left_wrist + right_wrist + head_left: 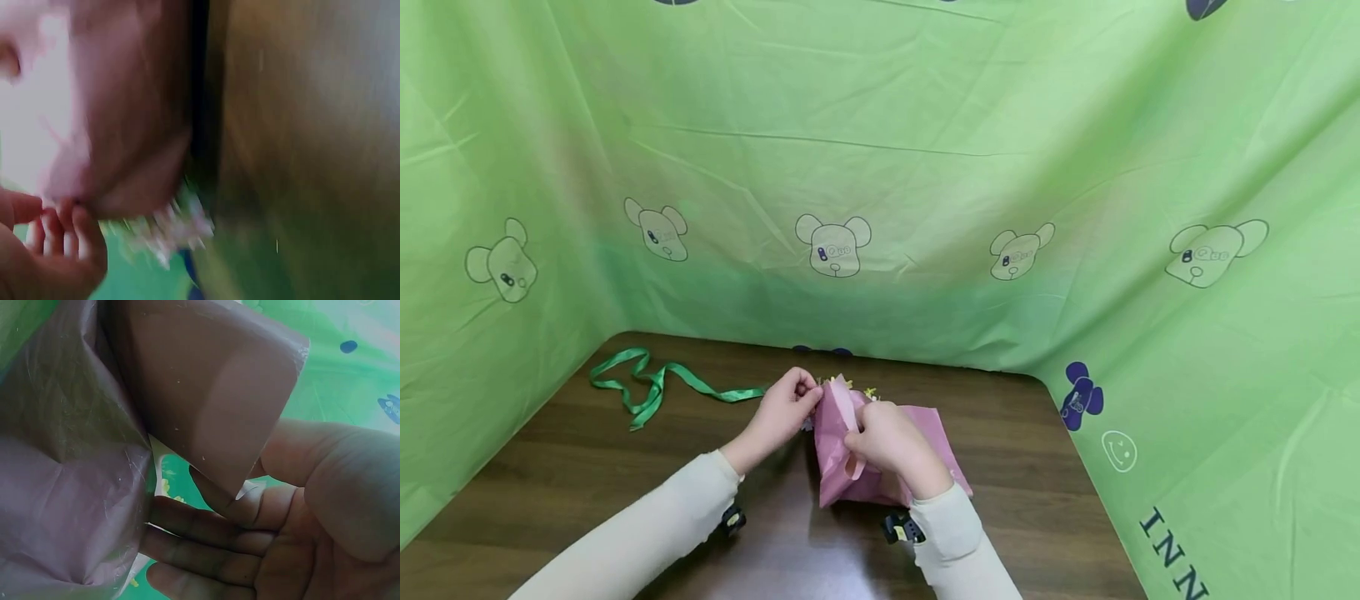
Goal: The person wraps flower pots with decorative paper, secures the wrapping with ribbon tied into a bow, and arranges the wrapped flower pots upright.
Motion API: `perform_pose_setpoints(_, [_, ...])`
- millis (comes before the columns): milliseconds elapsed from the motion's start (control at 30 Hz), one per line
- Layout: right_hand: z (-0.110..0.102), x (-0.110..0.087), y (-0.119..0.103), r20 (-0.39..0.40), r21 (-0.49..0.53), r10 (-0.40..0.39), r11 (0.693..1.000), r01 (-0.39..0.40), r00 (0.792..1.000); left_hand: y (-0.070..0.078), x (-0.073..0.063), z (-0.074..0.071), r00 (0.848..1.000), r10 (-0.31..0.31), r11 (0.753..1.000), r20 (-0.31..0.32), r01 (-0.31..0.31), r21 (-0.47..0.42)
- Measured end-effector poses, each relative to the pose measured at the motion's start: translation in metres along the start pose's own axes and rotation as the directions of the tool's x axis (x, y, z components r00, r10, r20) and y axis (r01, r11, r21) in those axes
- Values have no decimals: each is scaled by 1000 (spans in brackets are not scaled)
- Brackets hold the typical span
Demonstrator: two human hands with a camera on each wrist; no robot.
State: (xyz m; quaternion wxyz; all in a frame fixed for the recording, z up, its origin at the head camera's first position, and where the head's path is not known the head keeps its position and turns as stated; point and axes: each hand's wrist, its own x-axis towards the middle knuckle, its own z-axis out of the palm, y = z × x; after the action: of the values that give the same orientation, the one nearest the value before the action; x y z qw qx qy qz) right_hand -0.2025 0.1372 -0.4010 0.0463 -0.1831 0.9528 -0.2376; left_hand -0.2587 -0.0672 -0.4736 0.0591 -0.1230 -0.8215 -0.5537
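A sheet of pink wrapping paper (838, 442) is folded around a bunch of small flowers (869, 392), of which only yellow tips show past its far edge. At the paper's left edge my left hand (788, 407) pinches it between thumb and curled fingers. My right hand (891, 437) holds a folded-over flap on the near right side. In the right wrist view this flap (219, 394) lies between thumb and index finger, while the other fingers reach behind the paper. Pale pink blossoms (172, 231), blurred, stick out below the paper in the left wrist view. The stems are hidden.
A green ribbon (657, 387) lies in loose curves on the brown wooden table (1022, 492), left of the hands. Green cloth (925, 317) with printed bear heads hangs around the table's back and sides.
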Motion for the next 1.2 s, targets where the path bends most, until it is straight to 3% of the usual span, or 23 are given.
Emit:
perform_pose_setpoints(67, [0,0,0,-10,2,-1,1000,1,1000,9,-15,4,997,70,994,-27,-67,83])
perform_pose_setpoints(133, [1,1,0,-19,10,-1,1000,1,1000,16,-29,8,987,161,973,11,-161,164])
perform_pose_setpoints(233, [1,1,0,-28,30,11,999,-10,1000,22,-43,13,949,301,912,97,-316,260])
perform_pose_setpoints(300, [1,2,1,-41,34,16,999,-15,999,23,-47,16,923,365,872,123,-385,302])
perform_pose_setpoints(400, [1,1,2,-44,41,32,999,-30,999,23,-49,19,902,413,842,125,-431,324])
perform_pose_setpoints(533, [1,-1,4,-38,69,53,996,-50,998,22,-53,23,889,435,833,143,-457,312])
perform_pose_setpoints(633, [1,-2,6,-46,80,47,996,-43,998,21,-57,25,888,433,837,152,-459,299])
perform_pose_setpoints(767, [1,-2,6,-50,86,35,996,-31,998,20,-62,28,914,385,868,131,-406,284])
perform_pose_setpoints(833, [1,-2,7,-41,94,16,996,-13,999,20,-63,28,936,337,901,100,-352,255])
perform_pose_setpoints(933, [0,-2,7,-14,106,-24,994,25,1000,24,-61,25,977,212,963,31,-214,162])
perform_pose_setpoints(1000, [-1,-2,7,25,112,-50,993,47,998,28,-57,19,994,110,990,-27,-107,87])
perform_pose_setpoints(1133, [-4,-3,5,105,47,-109,993,105,988,36,-50,6,994,-74,997,-86,74,5])
perform_pose_setpoints(1200, [-5,-4,6,137,13,-141,990,140,981,37,-49,0,985,-161,986,-63,158,-58])
